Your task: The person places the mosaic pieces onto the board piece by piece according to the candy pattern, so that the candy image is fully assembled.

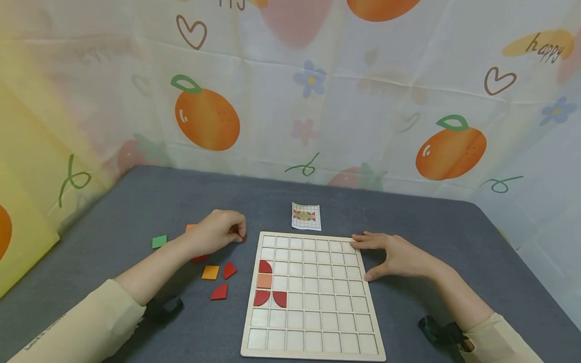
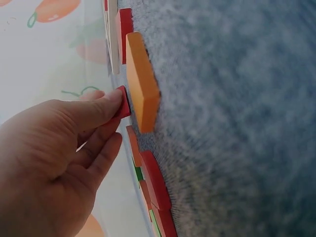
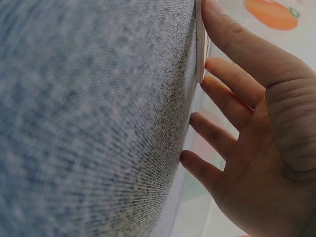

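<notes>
My left hand [image 1: 218,232] pinches a red tile [image 2: 123,102] between thumb and fingers, just left of the board's upper corner. Most of that tile is hidden in the head view. The pale wooden grid board [image 1: 336,355] holds red quarter-circle tiles [image 1: 262,297] and one light orange square tile [image 1: 265,281] in its left columns. At the board's right edge, my right hand [image 1: 399,256] rests with fingers spread, thumb and fingertips touching the rim. Left of the board lie a yellow-orange square tile [image 1: 211,272] and loose red tiles [image 1: 220,291].
A small printed pattern card [image 1: 306,217] lies behind the board. A green tile [image 1: 159,242] sits farther left, and an orange tile [image 1: 191,227] is partly hidden behind the left forearm. The dark grey table [image 1: 404,206] ends at a fruit-patterned cloth [image 1: 272,101].
</notes>
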`<state>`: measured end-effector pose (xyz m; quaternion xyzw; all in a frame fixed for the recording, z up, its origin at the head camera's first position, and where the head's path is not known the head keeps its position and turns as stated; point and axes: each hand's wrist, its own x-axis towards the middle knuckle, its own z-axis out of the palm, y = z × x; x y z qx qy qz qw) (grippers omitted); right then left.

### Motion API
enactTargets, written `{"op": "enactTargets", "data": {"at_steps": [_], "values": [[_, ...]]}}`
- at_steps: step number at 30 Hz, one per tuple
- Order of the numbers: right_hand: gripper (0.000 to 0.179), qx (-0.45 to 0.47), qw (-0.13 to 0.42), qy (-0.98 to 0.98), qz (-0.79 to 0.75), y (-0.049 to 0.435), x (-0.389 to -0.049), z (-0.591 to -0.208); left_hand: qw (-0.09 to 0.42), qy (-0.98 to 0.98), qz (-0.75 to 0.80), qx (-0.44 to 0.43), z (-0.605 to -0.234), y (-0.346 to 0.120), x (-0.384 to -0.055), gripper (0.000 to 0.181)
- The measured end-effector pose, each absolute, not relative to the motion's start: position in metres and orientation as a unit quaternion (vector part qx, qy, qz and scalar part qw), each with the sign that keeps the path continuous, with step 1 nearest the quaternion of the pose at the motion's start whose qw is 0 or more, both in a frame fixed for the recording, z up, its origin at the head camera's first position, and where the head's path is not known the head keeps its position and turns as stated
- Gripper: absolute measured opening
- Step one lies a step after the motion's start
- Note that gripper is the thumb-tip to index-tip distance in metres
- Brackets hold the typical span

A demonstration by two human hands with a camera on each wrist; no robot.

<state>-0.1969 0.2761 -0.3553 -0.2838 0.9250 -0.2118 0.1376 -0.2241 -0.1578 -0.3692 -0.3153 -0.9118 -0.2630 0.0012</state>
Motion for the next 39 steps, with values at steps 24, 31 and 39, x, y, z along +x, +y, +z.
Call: {"op": "enactTargets", "data": {"at_steps": [24,31,39], "values": [[0.082,-0.28,0.136,0.927,-0.211,0.274,-0.196,-0.355,-0.046,-0.887,-0.384,-0.253,-0.357,-0.136,-0.208,0.009],[0.083,-0.282,0.138,0.926,-0.211,0.275,-0.197,-0.356,-0.096,-0.865,-0.426,-0.246,-0.356,-0.122,-0.2,0.012],[0.084,-0.285,0.138,0.925,-0.211,0.275,-0.197,-0.355,-0.116,-0.858,-0.414,-0.283,-0.357,-0.107,-0.191,0.009]]}}
